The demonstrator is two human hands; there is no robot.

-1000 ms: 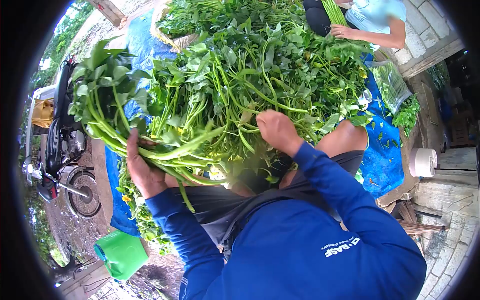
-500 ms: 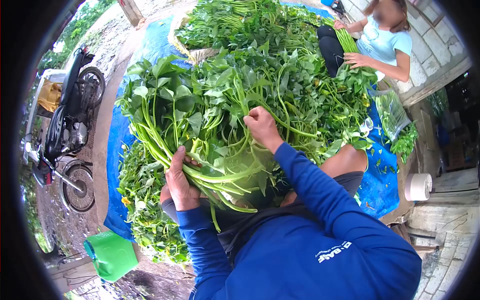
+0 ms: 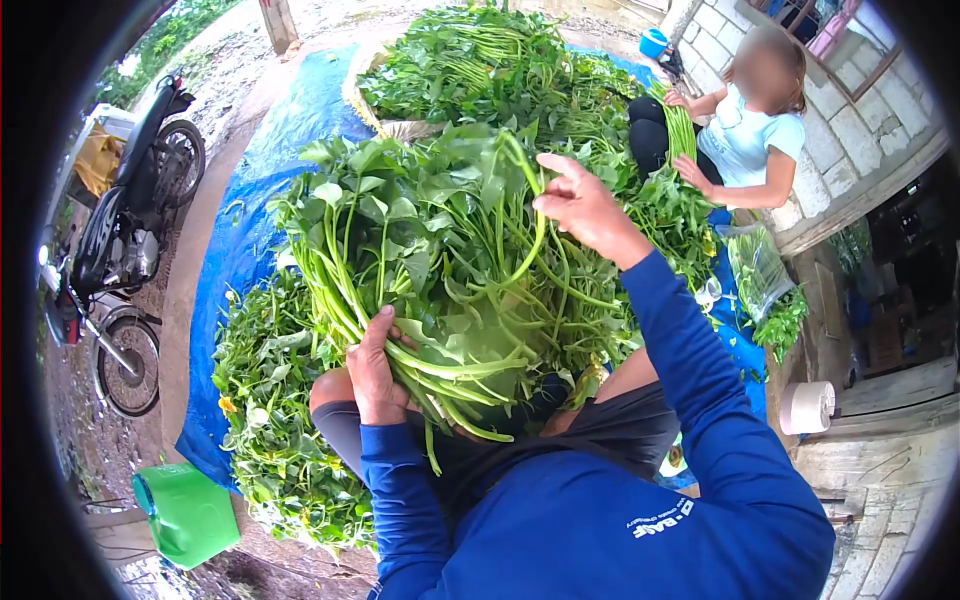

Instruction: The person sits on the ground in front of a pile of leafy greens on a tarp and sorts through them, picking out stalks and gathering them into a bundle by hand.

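Observation:
My left hand [image 3: 378, 368] is closed around a thick bunch of long-stemmed leafy greens [image 3: 335, 275]. The cut stem ends fan out to the right over my lap, and the leaves spread away from me. Up and to the right, my right hand [image 3: 590, 210] has its thumb and index finger apart. Its fingertips are right beside a curved green stem [image 3: 538, 235], whose upper end is blurred. Whether they touch the stem is hard to make out. Beneath both hands spreads a big heap of the same greens [image 3: 470, 215].
A blue tarp [image 3: 215, 330] lies under the heap. At the far right a person [image 3: 755, 150] holds another bunch of greens [image 3: 680, 130]. A bagged bunch [image 3: 757, 270] and a white roll [image 3: 806, 408] are at right. A green container [image 3: 190, 515] and a motorcycle [image 3: 125, 240] are at left.
My right hand has moved up and to the right, its fingers going from closed to apart, with a stem now arching beside it. My left hand keeps its bunch. The view has shifted slightly.

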